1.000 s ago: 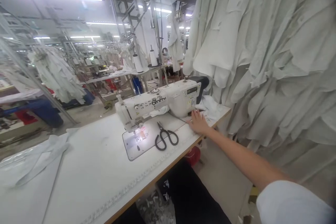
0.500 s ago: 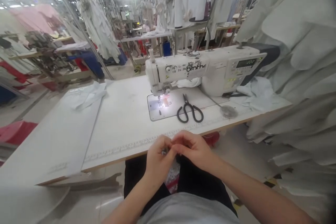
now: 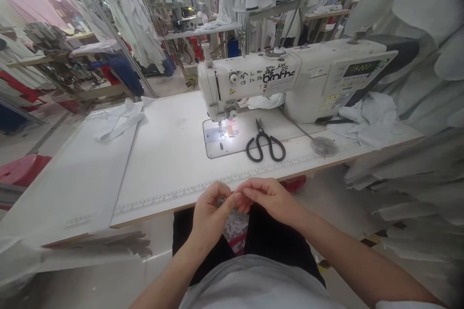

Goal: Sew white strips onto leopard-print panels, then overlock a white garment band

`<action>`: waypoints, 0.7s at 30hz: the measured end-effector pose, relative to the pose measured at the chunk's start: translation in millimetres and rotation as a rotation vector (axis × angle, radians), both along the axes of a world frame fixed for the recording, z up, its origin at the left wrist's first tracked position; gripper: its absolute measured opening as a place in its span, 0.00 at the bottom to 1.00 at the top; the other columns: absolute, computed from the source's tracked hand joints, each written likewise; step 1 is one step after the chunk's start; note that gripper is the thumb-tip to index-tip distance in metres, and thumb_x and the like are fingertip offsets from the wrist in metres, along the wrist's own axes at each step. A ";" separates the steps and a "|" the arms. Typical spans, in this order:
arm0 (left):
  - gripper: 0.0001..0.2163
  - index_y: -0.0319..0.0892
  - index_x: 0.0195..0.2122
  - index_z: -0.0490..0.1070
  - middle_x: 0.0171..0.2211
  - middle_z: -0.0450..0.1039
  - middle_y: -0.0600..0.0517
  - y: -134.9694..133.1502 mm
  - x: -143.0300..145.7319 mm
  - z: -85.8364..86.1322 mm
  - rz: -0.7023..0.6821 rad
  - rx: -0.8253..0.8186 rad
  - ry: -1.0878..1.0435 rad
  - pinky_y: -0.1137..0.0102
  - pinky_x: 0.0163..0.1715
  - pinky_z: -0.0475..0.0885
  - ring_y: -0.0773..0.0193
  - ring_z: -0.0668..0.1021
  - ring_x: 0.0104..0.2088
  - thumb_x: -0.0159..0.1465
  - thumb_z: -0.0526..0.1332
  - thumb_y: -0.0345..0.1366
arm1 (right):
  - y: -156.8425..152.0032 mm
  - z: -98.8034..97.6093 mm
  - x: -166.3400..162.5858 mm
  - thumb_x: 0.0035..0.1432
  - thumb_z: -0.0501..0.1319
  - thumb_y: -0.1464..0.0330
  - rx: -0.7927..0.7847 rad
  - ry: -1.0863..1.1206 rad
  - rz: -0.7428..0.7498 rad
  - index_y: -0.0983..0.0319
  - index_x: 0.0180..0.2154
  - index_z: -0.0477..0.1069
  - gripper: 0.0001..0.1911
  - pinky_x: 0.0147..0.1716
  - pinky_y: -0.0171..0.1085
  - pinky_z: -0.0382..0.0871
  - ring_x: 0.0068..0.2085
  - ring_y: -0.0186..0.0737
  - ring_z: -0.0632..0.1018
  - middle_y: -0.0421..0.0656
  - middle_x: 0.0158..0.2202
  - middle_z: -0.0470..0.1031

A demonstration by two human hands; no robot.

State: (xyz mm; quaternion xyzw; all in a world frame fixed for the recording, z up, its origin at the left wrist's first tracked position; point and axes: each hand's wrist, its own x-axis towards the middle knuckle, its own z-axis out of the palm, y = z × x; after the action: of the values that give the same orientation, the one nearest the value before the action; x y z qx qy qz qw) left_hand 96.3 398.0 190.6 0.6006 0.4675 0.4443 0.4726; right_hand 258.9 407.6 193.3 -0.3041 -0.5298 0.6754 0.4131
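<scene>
Over my lap, just off the table's front edge, my left hand (image 3: 213,210) and my right hand (image 3: 266,198) meet at the fingertips. Both are closed in a pinch, thumbs against fingers. Whatever they pinch, if anything, is too small to make out. Beyond them stands a white sewing machine (image 3: 250,79), its lamp shining on the needle plate (image 3: 215,147). Black-handled scissors (image 3: 266,142) lie on the table to the right of the needle, blades pointing away from me.
A printed ruler strip (image 3: 181,193) runs along the front of the white table (image 3: 163,145). White fabric pieces (image 3: 123,118) lie at the left, and a crumpled white cloth (image 3: 373,116) at the right. A round metal disc (image 3: 324,146) sits near the front edge. Pale fabric (image 3: 416,164) hangs at the right.
The view has tipped down and come closer to the machine. My hands stay pinched together, with the left shifted slightly left and its fingertips a little lower relative to the right.
</scene>
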 end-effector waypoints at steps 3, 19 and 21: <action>0.11 0.39 0.22 0.62 0.22 0.63 0.57 0.7 0.1 -0.9 -0.005 -0.007 0.008 0.74 0.29 0.63 0.71 0.67 0.26 0.57 0.61 0.37 | 0.1 -0.1 -1.9 0.55 0.61 0.62 0.004 -0.027 -0.045 0.66 0.31 0.72 0.12 0.29 0.33 0.71 0.26 0.32 0.74 0.40 0.24 0.73; 0.11 0.39 0.22 0.63 0.21 0.65 0.56 -3.3 1.7 -3.0 0.030 -0.123 -0.226 0.75 0.28 0.64 0.71 0.68 0.25 0.57 0.62 0.37 | -0.4 -13.3 -13.8 0.50 0.65 0.66 -0.147 0.168 -0.051 0.64 0.31 0.75 0.08 0.25 0.30 0.67 0.24 0.29 0.72 0.39 0.24 0.73; 0.11 0.39 0.22 0.63 0.21 0.66 0.56 -5.1 3.2 -1.9 0.008 -0.126 -0.265 0.75 0.28 0.65 0.71 0.69 0.24 0.57 0.61 0.36 | -1.3 -14.5 -14.2 0.50 0.66 0.66 -0.157 0.185 -0.063 0.64 0.31 0.75 0.07 0.25 0.30 0.67 0.24 0.29 0.72 0.39 0.24 0.74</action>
State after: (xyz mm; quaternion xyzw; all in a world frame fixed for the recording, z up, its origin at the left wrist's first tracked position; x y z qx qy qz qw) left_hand 99.5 392.9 188.7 0.5039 0.4302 0.4913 0.5654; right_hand 244.7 406.3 178.8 -0.2884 -0.4249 0.7268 0.4562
